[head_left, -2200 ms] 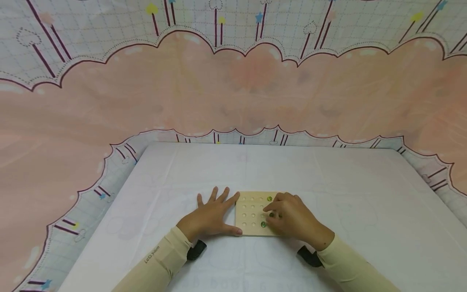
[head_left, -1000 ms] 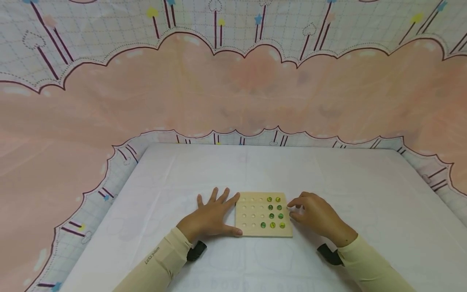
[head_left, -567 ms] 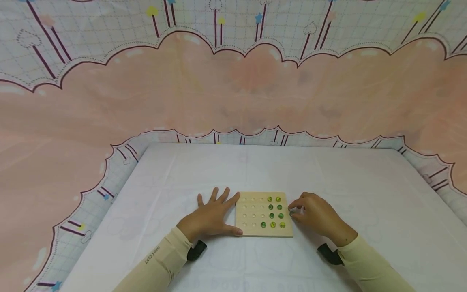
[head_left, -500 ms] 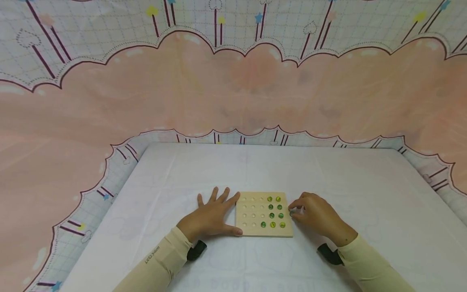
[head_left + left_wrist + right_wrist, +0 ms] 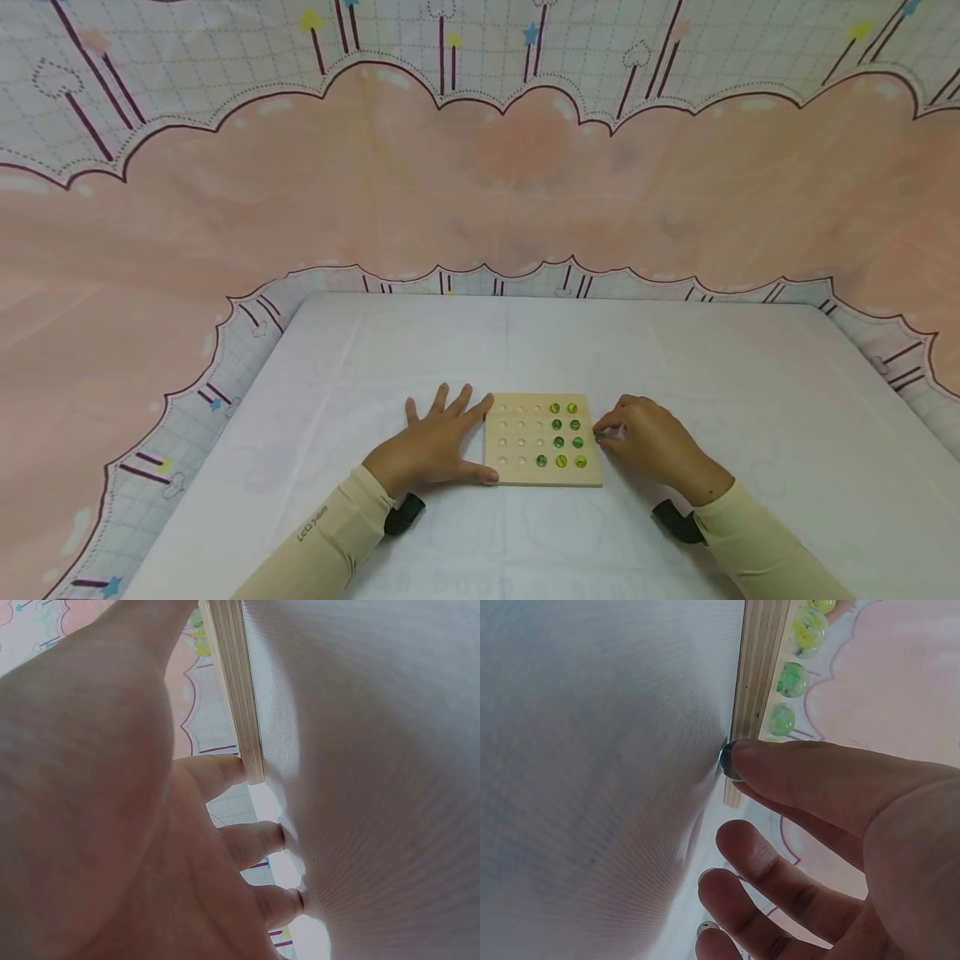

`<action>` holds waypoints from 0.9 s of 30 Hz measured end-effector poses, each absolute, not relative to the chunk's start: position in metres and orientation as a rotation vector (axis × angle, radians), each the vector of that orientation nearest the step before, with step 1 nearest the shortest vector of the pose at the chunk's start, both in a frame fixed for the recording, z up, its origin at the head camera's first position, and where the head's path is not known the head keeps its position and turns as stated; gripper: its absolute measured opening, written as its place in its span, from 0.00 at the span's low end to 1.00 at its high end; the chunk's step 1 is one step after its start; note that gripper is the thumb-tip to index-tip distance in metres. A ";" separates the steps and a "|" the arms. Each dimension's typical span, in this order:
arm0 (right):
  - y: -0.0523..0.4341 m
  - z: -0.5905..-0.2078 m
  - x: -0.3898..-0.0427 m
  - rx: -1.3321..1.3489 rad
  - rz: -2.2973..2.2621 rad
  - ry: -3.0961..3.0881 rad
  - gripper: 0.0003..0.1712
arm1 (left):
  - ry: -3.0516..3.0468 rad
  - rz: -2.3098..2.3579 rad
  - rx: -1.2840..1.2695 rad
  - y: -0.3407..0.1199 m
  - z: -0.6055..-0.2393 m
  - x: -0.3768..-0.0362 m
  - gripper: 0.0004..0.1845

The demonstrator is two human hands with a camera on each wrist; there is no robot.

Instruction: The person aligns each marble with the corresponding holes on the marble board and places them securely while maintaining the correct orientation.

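A square wooden board [image 5: 517,471] with a grid of round holes lies on the white cloth. Several green marbles [image 5: 576,442] fill its right columns and part of its near row. My left hand [image 5: 438,446] lies flat beside the board's left edge [image 5: 244,712], with the thumb at the near corner and the index finger at the far corner. My right hand [image 5: 647,442] sits curled beside the right edge [image 5: 759,667]. One fingertip [image 5: 757,757] holds a dark marble [image 5: 724,760] against that edge. The other fingers [image 5: 739,844] curl just apart from it.
The white table [image 5: 480,350] spreads wide around the board. A pink and grid-patterned curtain [image 5: 480,183] hangs behind and wraps both sides. Black wrist straps [image 5: 403,513] sit on cream sleeves.
My right hand has left the top of the board and come to its right edge, uncovering the marbles there. Over the last second it has barely shifted. The left hand has stayed still.
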State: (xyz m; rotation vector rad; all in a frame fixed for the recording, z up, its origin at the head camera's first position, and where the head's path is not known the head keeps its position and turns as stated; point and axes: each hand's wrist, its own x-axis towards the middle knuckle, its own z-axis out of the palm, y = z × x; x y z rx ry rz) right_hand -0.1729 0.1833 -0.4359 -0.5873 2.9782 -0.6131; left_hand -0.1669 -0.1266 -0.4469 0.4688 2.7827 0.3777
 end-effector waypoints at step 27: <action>0.177 -0.423 -0.176 -0.525 -0.604 2.994 0.08 | 2.775 0.388 0.456 -0.125 -0.443 -0.166 0.60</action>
